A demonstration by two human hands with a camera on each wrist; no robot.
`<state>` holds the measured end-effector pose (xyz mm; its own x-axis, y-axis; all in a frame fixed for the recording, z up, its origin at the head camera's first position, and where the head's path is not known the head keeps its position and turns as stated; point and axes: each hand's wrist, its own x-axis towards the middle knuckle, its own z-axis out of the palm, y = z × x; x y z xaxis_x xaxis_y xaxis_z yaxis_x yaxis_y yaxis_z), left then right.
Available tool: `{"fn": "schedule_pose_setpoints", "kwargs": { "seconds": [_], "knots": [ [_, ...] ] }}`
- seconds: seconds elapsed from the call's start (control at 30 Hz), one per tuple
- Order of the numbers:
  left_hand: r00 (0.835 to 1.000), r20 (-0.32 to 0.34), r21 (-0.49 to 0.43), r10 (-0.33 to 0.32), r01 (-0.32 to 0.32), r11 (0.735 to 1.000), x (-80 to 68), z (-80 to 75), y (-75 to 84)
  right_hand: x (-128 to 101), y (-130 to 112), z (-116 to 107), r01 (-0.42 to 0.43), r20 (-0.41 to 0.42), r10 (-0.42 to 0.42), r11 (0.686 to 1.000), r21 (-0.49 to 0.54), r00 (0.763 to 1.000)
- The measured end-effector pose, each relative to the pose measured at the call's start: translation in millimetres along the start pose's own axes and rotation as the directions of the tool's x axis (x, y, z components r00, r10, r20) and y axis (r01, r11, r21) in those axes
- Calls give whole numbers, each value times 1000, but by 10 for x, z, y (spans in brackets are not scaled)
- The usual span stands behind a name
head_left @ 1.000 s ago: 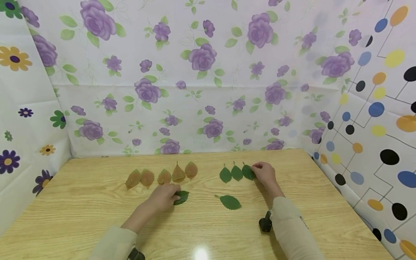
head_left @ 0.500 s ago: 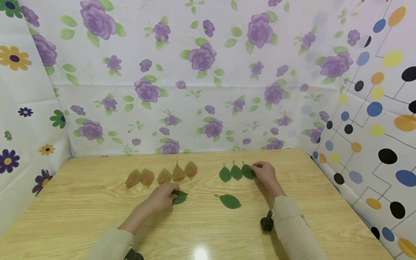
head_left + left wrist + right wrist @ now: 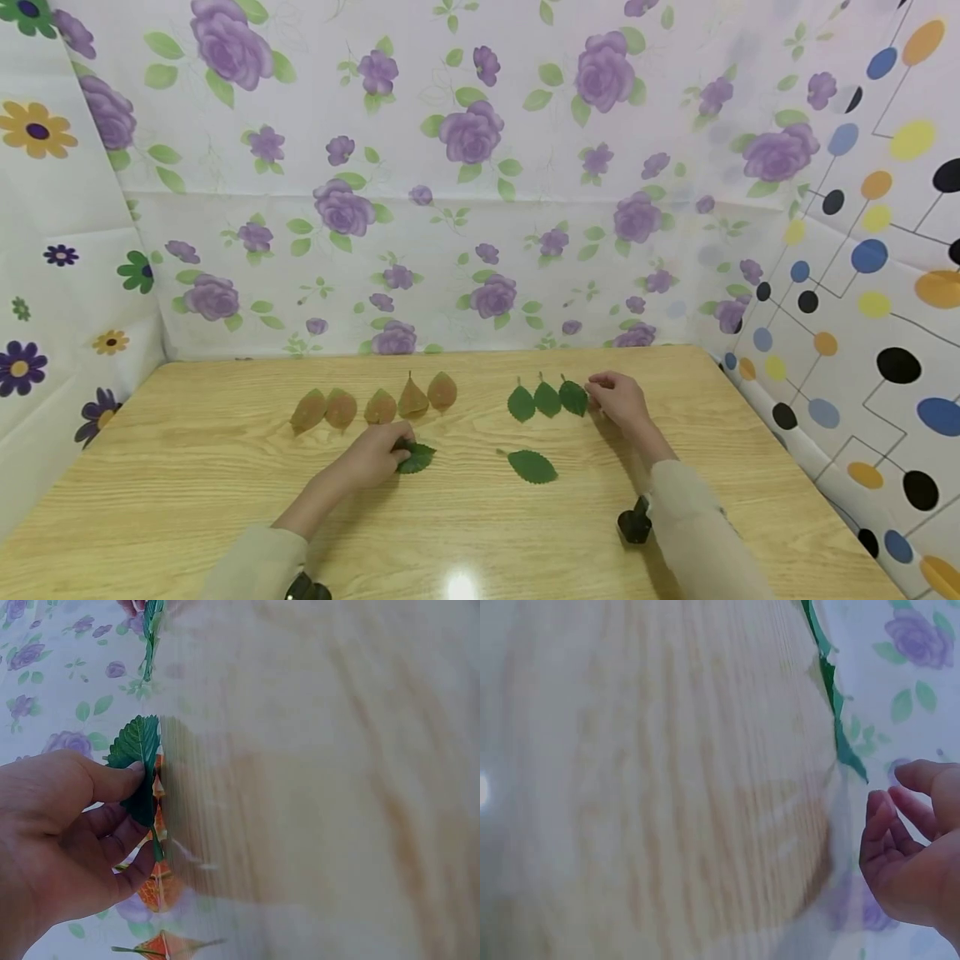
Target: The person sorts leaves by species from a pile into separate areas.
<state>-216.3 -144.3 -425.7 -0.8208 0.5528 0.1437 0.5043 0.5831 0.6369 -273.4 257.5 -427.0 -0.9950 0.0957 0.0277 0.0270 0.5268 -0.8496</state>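
Since a moment ago, the right hand [image 3: 618,400] has let go of the rightmost green leaf [image 3: 573,397] and is resting just right of it, fingers loosely curled around nothing. Nearer, the left hand [image 3: 371,458] is pinching another green leaf [image 3: 417,457] on the wooden table [image 3: 187,467], below the brown leaves [image 3: 375,407].

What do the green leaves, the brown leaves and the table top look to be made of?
The green leaf pinched by the left hand: thin and flat, with toothed edge and printed-looking veins, probably plastic or fabric rather than fresh. The brown leaves: thin and slightly translucent, possibly dried or artificial. The table: pale wood grain with a glossy glare spot, likely laminate or varnished wood.
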Motion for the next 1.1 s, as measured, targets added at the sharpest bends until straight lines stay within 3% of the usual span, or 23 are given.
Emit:
{"fn": "schedule_pose_setpoints", "kwargs": {
  "seconds": [0.17, 0.3, 0.5, 0.73, 0.83, 0.97, 1.03, 1.1],
  "knots": [
    [1000, 3, 7, -17, 17, 1000, 8, -5, 17, -52, -102, 14, 106, 18, -105, 992, -75, 994],
    [1000, -2, 3, -23, 23, 1000, 9, 0, 28, -139, -185, 68, 222, 55, -217, 968, -118, 975],
    [1000, -17, 27, -26, 26, 999, 16, 11, 22, -376, -255, 189, 406, 177, -379, 900, -158, 909],
    [1000, -19, 27, -14, 15, 1000, 19, 7, 40, -654, -303, 328, 526, 350, -453, 837, -151, 820],
    [1000, -10, 17, -13, 14, 1000, 18, 7, 51, -731, -299, 385, 595, 425, -484, 784, -176, 765],
    [1000, 17, -19, -6, 7, 1000, 13, 8, 52, -801, -274, 426, 710, 507, -531, 651, -269, 679],
    [1000, 27, -47, -5, 6, 999, 10, 9, 44, -824, -264, 434, 746, 527, -548, 593, -304, 650],
    [999, 35, -78, -7, 10, 997, 10, 10, 36, -840, -258, 435, 762, 533, -557, 559, -326, 637]
  ]
}}
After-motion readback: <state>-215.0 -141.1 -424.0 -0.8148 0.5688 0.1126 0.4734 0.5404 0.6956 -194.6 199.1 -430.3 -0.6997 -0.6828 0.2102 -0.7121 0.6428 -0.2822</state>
